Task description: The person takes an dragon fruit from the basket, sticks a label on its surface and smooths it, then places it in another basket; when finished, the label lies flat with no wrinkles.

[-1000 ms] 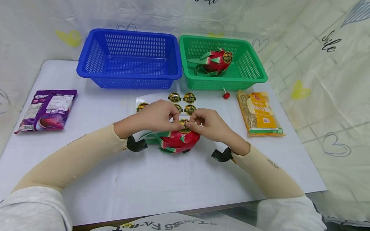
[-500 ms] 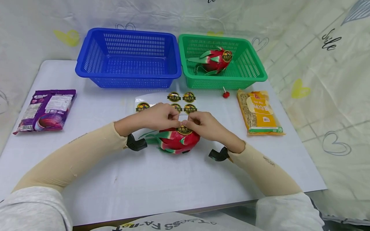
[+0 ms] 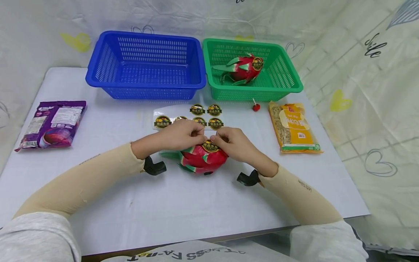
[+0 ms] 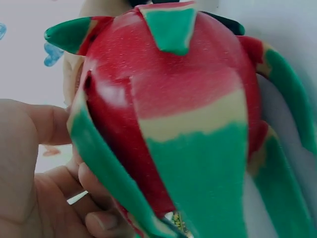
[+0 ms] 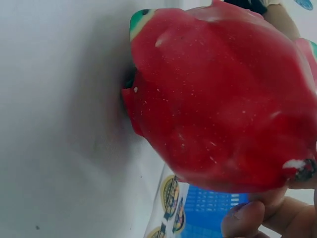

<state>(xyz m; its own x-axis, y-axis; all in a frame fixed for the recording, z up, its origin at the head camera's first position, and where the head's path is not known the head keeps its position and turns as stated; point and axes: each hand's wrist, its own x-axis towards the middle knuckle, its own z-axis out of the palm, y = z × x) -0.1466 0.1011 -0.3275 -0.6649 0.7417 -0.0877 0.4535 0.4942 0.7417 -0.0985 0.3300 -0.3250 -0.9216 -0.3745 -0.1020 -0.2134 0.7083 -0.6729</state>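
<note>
A red dragon fruit with green leaf tips [image 3: 203, 162] lies at mid-table, its leaves pointing left. A round black-and-gold sticker [image 3: 210, 146] is on its upper side. My left hand [image 3: 184, 134] holds the fruit from the far left, thumb by the sticker's left edge. From the far right my right hand [image 3: 233, 143] grips it, thumb at the sticker's upper right. In the left wrist view, the left thumb [image 4: 52, 125] touches the fruit's side and the other fingers curl behind. The right fingers [image 5: 245, 218] show below the fruit in the right wrist view, partly hidden.
A sheet of similar stickers [image 3: 176, 109] lies just beyond the hands. Behind stand a blue basket [image 3: 147, 92] and a green basket [image 3: 248, 95] holding another stickered dragon fruit [image 3: 242, 72]. A purple packet [image 3: 54, 125] lies left, a yellow packet [image 3: 294, 127] right. Near the green basket is a small red stemmed thing [image 3: 256, 107].
Both thumbs have moved from the sticker's middle to its upper edge, uncovering more of it. The dragon fruit has turned and shifted slightly right. The left hand shifted slightly nearer the body.
</note>
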